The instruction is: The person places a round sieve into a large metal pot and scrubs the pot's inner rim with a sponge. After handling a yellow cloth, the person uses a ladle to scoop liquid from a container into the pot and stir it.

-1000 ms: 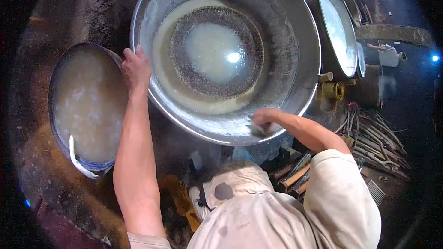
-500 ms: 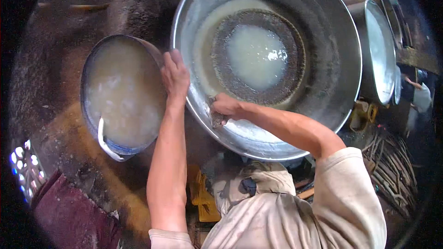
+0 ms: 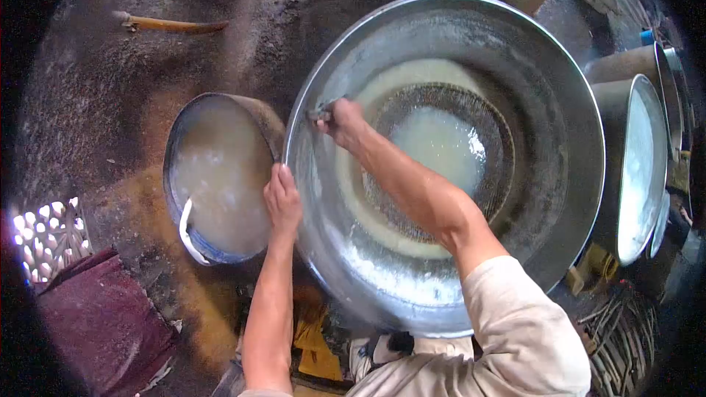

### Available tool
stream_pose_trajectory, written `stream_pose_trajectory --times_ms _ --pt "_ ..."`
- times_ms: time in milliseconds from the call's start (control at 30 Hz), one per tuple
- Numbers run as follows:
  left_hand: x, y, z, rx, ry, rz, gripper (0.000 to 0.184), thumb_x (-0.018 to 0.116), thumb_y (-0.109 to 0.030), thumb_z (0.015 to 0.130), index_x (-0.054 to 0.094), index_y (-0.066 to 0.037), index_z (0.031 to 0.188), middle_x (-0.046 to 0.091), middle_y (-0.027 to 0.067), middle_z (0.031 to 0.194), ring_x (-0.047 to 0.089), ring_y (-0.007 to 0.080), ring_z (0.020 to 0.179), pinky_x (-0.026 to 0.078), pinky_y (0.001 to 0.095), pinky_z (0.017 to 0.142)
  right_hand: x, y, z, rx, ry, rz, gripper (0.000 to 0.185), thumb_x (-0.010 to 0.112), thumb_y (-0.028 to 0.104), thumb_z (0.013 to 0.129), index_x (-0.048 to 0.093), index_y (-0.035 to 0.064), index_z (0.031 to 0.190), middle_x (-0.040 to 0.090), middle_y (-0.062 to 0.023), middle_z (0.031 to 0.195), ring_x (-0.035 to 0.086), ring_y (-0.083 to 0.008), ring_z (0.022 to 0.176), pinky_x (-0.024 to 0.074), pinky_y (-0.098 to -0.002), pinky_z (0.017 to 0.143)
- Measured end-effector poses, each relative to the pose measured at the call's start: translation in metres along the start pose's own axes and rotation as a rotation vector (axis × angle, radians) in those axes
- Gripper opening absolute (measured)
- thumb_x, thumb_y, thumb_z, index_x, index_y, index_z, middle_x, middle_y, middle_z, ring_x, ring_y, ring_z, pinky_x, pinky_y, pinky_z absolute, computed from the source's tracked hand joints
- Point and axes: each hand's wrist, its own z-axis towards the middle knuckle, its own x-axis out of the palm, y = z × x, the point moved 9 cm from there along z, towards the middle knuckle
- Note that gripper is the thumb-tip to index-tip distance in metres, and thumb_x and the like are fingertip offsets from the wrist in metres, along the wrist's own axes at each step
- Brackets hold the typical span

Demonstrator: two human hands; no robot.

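Note:
A big round metal pot [image 3: 544, 250] fills the middle, its mouth facing me. Cloudy pale liquid [image 3: 434, 140] lies in its bottom. My left hand [image 3: 283, 197] grips the pot's left rim, fingers closed over the edge. Inside the pot, my right hand [image 3: 344, 123] is closed on a small grey wad that looks like a scouring pad [image 3: 321, 112], pressed against the upper left wall. Most of the wad is hidden by the fingers. Left of the pot and close to my left hand stands a bucket [image 3: 254, 114] of murky water with a white handle [image 3: 189, 235].
More large metal pots [image 3: 640, 169] stand on their sides at the right. Bundled sticks [image 3: 621, 331] lie at lower right. A dark red sheet [image 3: 107, 316] and a block with holes [image 3: 48, 239] are at lower left. A wooden handle [image 3: 176, 25] lies at upper left.
My right hand has moved with the wad from the pot's near wall up to its left far wall. My left hand stays on the rim. The view has shifted, bringing the pot's far rim into sight.

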Motion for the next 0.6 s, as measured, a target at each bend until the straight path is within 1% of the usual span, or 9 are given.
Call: stream_pose_trajectory --times_ms 67,167,267,333,400,433,500,567,600 --pt "-0.001 0.003 -0.006 0.159 0.002 0.155 0.028 0.038 -0.02 0.091 0.05 0.003 0.101 0.055 0.0272 0.083 0.053 0.0421 0.077 0.04 0.0474 0.064 -0.004 0.034 0.022 -0.112 -0.07 0.111 0.016 0.036 0.012 0.085 0.048 0.001 0.084 0.053 -0.0133 0.067 0.052 -0.0206 0.047 0.0435 -0.0281 0.032" --pt "-0.013 0.018 -0.01 0.03 -0.045 0.171 0.029 0.039 -0.019 0.091 0.049 0.005 0.101 0.057 0.0265 0.083 0.054 0.0417 0.075 0.041 0.0473 0.064 -0.011 0.119 0.048 -0.205 0.043 0.318 0.019 0.034 0.005 0.083 0.043 -0.0082 0.093 0.051 -0.0209 0.08 0.055 -0.0268 0.059 0.0467 -0.0292 0.037" --pt "-0.017 0.037 -0.009 -0.023 0.0 0.244 0.032 0.038 -0.02 0.091 0.049 0.008 0.102 0.057 0.0277 0.09 0.055 0.042 0.078 0.043 0.0463 0.066 -0.051 0.202 0.065 -0.243 0.15 0.514 0.024 0.038 0.015 0.085 0.045 -0.0064 0.095 0.052 -0.0203 0.081 0.055 -0.0249 0.06 0.0529 -0.028 0.044" --pt "-0.019 0.049 -0.012 0.076 -0.023 0.338 0.033 0.038 -0.02 0.091 0.05 0.007 0.104 0.057 0.0272 0.093 0.055 0.0417 0.081 0.043 0.0456 0.069 -0.085 0.251 0.067 -0.284 0.153 0.625 0.027 0.04 0.02 0.086 0.047 -0.0048 0.094 0.053 -0.0186 0.076 0.055 -0.0232 0.059 0.0529 -0.0262 0.045" --pt "-0.019 0.053 -0.011 0.181 -0.031 0.431 0.033 0.038 -0.02 0.092 0.051 0.007 0.106 0.057 0.0266 0.096 0.055 0.0413 0.084 0.043 0.0448 0.072 -0.137 0.29 0.068 -0.304 0.073 0.757 0.028 0.036 0.02 0.087 0.05 -0.0045 0.091 0.055 -0.0165 0.072 0.055 -0.0224 0.059 0.0514 -0.0265 0.045" --pt "-0.022 0.063 -0.008 0.065 -0.025 0.432 0.035 0.037 -0.022 0.092 0.05 0.005 0.11 0.056 0.0259 0.1 0.054 0.0411 0.087 0.043 0.0443 0.076 -0.168 0.306 0.064 -0.314 0.013 0.818 0.03 0.033 0.018 0.089 0.052 -0.0047 0.091 0.057 -0.0154 0.071 0.056 -0.0226 0.059 0.0515 -0.0282 0.047" --pt "-0.024 0.069 -0.002 -0.036 -0.008 0.421 0.038 0.035 -0.024 0.093 0.048 0.004 0.114 0.055 0.0253 0.104 0.054 0.0409 0.089 0.042 0.0437 0.079 -0.247 0.348 0.043 -0.528 -0.16 0.904 0.024 0.034 0.01 0.087 0.052 -0.0061 0.091 0.056 -0.0162 0.074 0.055 -0.0219 0.061 0.052 -0.0278 0.052" --pt "-0.026 0.076 0.006 -0.115 0.008 0.394 0.042 0.032 -0.029 0.093 0.047 0.003 0.117 0.053 0.0242 0.111 0.052 0.0402 0.095 0.04 0.0426 0.085 -0.32 0.366 0.001 -0.662 -0.129 1.018 0.018 0.039 0.002 0.082 0.051 -0.0063 0.091 0.054 -0.0172 0.078 0.054 -0.0223 0.062 0.0519 -0.0282 0.057" --pt "-0.02 0.079 0.003 -0.014 0.046 0.525 0.046 0.029 -0.033 0.094 0.046 0.003 0.117 0.05 0.0238 0.115 0.05 0.0402 0.099 0.039 0.0432 0.085 -0.359 0.367 -0.029 -0.736 -0.132 1.082 0.019 0.035 0.002 0.083 0.052 -0.0055 0.09 0.053 -0.014 0.076 0.052 -0.0204 0.065 0.0478 -0.0283 0.057"
